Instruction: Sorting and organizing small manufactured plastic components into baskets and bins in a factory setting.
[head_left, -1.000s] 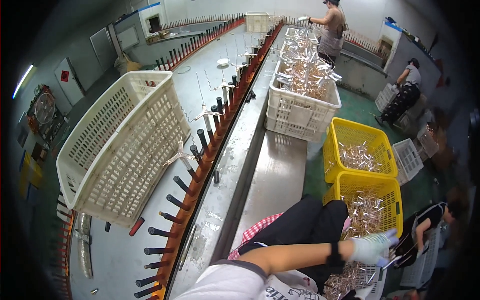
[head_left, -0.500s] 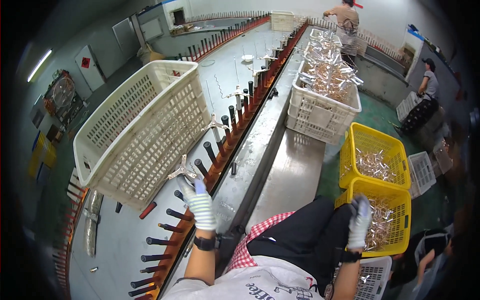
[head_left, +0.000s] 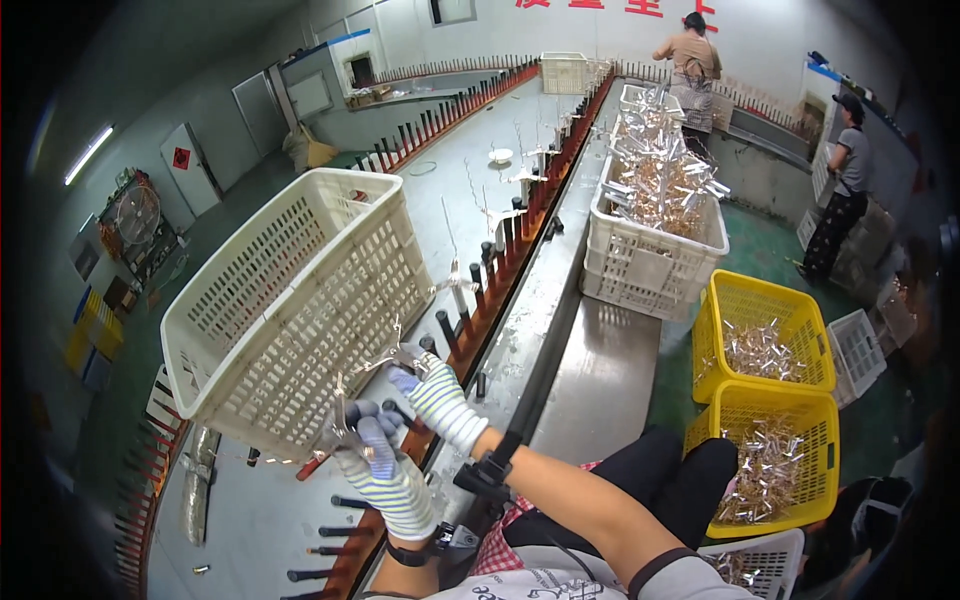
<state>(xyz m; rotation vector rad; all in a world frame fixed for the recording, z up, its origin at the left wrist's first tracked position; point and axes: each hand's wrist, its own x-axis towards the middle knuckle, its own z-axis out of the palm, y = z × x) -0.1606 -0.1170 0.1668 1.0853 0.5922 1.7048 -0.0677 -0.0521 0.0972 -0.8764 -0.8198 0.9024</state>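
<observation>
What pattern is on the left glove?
Left glove: greenish and bluish stripes on white, in the head view.

— Where is writing seen?
— Large red characters [head_left: 600,5] are spread high across the far wall [head_left: 580,32]; a red square sign [head_left: 181,158] is fixed near the upper edge of the door [head_left: 190,188]
— And nearer?
— Dark lettering [head_left: 487,592] is printed on the shirt [head_left: 515,580], only partly shown

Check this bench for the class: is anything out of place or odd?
Two stray pieces stand out. A short black cylinder is on the metal ledge, apart from the row of pegs. A small metallic piece lies loose on the bench at lower left. No damage is evident.
</observation>
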